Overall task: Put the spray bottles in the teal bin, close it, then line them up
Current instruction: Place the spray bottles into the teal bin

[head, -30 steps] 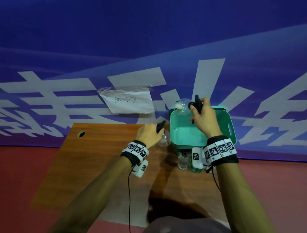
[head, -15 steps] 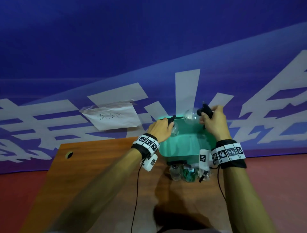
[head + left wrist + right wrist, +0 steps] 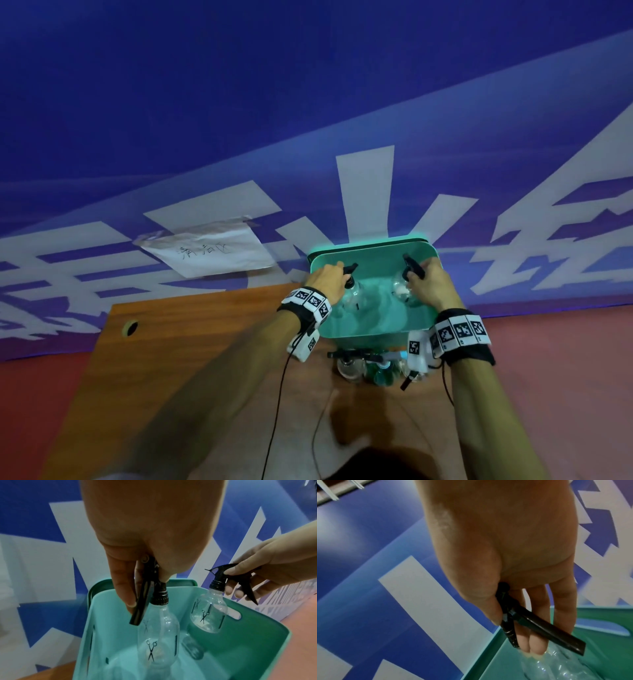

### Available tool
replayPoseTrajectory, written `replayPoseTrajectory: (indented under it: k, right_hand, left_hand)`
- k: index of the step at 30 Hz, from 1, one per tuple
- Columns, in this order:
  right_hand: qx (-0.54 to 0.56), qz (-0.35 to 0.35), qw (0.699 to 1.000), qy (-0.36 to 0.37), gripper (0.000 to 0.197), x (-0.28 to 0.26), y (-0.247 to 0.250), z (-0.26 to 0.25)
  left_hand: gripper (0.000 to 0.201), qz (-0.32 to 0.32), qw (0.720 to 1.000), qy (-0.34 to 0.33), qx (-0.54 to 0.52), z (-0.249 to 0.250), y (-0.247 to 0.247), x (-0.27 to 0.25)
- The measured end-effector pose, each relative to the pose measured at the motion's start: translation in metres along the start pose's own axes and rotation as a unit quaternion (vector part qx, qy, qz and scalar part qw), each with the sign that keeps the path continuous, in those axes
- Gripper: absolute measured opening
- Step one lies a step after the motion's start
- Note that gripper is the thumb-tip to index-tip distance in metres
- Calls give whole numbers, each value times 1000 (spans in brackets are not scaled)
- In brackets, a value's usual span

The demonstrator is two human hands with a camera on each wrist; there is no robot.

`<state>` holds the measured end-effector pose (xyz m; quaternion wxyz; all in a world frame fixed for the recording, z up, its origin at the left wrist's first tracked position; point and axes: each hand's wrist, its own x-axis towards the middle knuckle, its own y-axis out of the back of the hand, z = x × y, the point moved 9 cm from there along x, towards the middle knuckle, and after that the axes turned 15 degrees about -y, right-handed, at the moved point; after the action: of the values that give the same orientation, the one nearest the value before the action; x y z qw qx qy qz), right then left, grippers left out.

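The open teal bin [image 3: 366, 329] stands at the table's far right edge. My left hand [image 3: 327, 279] pinches the black trigger head of a clear spray bottle [image 3: 158, 635] that hangs inside the bin's left half. My right hand [image 3: 428, 282] grips the trigger head of a second clear spray bottle [image 3: 208, 614], lowered into the bin's right half [image 3: 607, 649]. Both bottles hang upright and carry scissors prints. In the right wrist view the black trigger [image 3: 544, 632] sticks out between my fingers [image 3: 534, 642] over the blurred bottle [image 3: 556, 666].
More spray bottles [image 3: 366, 368] stand on the wooden table [image 3: 205, 342] just in front of the bin, under my right wrist. A paper note [image 3: 209, 251] is taped to the blue banner behind. The bin's lid [image 3: 180, 582] appears to lean behind its far wall.
Both hands have carried their bottles from above the bin's rim down into the bin, the left one coming in from the table side. My head has tilted.
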<state>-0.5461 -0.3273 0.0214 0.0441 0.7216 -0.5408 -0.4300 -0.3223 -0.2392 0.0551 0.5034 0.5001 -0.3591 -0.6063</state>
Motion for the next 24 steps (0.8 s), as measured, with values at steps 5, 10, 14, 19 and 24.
replayPoseTrajectory:
  k: [5, 10, 14, 19, 24]
  right_hand:
    - [-17, -71, 997, -39, 29, 33, -35, 30]
    - [-60, -85, 991, -80, 41, 51, -57, 61]
    - [-68, -90, 988, -103, 41, 53, -68, 75]
    - [-73, -86, 987, -113, 37, 56, -73, 83]
    - [-65, -75, 986, -130, 35, 58, -77, 89]
  left_hand:
    - [16, -50, 999, 10, 20, -7, -28, 13]
    - [16, -70, 997, 3, 28, -3, -49, 23]
    - [21, -89, 995, -8, 49, 6, -66, 30]
    - [21, -109, 991, -25, 74, 11, -79, 33]
    - [23, -122, 988, -36, 93, 12, -90, 32]
